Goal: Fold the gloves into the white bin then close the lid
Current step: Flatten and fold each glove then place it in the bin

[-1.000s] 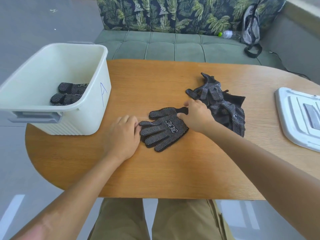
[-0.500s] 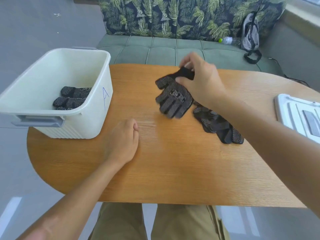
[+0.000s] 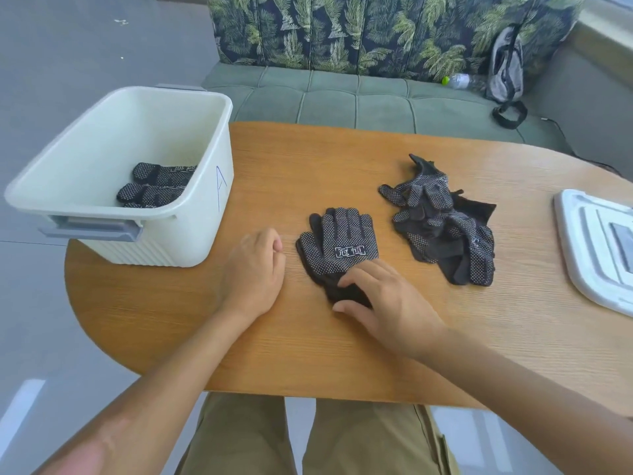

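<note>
Gloves (image 3: 156, 185) already folded are seen in the white bin (image 3: 212, 214) at nine o'clock on the table (image 3: 308, 156). The left hand (image 3: 253, 272) is rested loosely curled, holding nothing; at its three o'clock, a flat glove (image 3: 337, 245) is pressed at the cuff by the right hand (image 3: 387, 303), fingers extended. Loose gloves (image 3: 442, 221) are piled at two o'clock, with the lid (image 3: 582, 245) at three.

Blue handwritten "A" on white bin (image 3: 191, 207) side, white "冠恒" label on glove (image 3: 337, 241)
</note>
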Demonstrator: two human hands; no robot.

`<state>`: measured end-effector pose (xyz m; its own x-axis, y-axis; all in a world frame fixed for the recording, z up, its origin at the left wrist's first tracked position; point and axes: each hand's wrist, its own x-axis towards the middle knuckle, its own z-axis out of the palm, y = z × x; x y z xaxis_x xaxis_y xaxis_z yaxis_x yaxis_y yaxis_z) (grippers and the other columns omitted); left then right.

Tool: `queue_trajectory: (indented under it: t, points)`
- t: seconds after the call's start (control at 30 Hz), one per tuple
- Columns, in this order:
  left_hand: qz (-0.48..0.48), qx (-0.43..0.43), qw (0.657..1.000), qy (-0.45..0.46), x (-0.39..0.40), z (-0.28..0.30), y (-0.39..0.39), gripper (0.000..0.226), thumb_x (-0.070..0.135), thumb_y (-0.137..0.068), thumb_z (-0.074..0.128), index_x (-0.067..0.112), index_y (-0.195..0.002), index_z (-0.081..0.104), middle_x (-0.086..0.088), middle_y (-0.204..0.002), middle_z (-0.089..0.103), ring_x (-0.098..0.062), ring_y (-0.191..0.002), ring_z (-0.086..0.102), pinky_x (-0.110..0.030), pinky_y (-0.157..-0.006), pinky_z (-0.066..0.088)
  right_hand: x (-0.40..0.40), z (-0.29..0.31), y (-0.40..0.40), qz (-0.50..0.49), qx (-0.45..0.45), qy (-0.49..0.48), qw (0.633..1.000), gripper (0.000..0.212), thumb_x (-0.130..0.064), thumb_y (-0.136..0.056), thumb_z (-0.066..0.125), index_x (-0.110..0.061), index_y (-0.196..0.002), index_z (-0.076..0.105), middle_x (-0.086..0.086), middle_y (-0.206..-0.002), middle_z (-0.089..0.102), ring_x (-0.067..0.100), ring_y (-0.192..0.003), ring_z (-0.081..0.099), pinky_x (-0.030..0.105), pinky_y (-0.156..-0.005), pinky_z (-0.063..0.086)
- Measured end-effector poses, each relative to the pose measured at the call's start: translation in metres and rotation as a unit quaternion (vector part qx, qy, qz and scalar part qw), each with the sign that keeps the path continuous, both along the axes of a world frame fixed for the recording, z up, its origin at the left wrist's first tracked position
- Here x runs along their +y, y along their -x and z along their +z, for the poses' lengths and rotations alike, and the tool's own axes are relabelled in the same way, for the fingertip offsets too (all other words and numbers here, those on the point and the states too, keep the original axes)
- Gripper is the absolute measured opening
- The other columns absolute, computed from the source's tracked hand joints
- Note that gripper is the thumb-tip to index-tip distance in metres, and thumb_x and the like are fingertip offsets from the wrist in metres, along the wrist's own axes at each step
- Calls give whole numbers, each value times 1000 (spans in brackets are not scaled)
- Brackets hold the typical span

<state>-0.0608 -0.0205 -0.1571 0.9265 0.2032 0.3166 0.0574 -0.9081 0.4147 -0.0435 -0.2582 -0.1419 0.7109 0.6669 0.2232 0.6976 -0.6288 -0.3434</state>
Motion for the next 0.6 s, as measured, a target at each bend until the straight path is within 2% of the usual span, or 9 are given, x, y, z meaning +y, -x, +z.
queue_trajectory:
  t: [0.1,0.27,0.37,0.47,0.6]
  points:
    - [-8,-4,1000,2,1,0,-1,7,12,-91,49,15,-91,54,3,-84,56,-19,-81,49,-30,-63,16,-4,-1,-6,5,33,-17,999,24,-41,-87,68,-21,-100,65,-11,-101,57,8,-99,47,18,-88,37]
    - [-16,-4,1000,5,1,-1,-2,7,11,-91,49,16,-88,53,5,-81,54,-16,-79,47,-29,-64,19,2,15,-14,0,45,-21,999,9,-29,-92,64,-21,-91,63,-12,-90,56,5,-88,46,19,-79,37]
    - [-8,5,1000,6,1,-2,-2,8,13,-92,47,17,-89,53,6,-83,54,-16,-80,48,-30,-64,26,13,52,-42,-37,50,-32,998,11,-30,-96,57,-19,-96,59,-6,-85,62,13,-81,56,31,-74,43]
    - [-13,5,1000,17,2,-4,-2,10,16,-95,46,19,-89,53,8,-82,55,-14,-79,51,-30,-63,40,29,94,-81,-57,-2,-26,998,15,-32,-99,51,-18,-102,56,-3,-82,63,22,-78,59,36,-69,47]
    - [-11,8,1000,18,3,-6,-3,12,19,-95,45,23,-87,52,9,-80,54,-12,-77,52,-32,-64,49,51,133,-123,-78,-54,-8,995,19,-36,-98,49,-19,-106,53,4,-95,68,31,-89,61,44,-76,52]
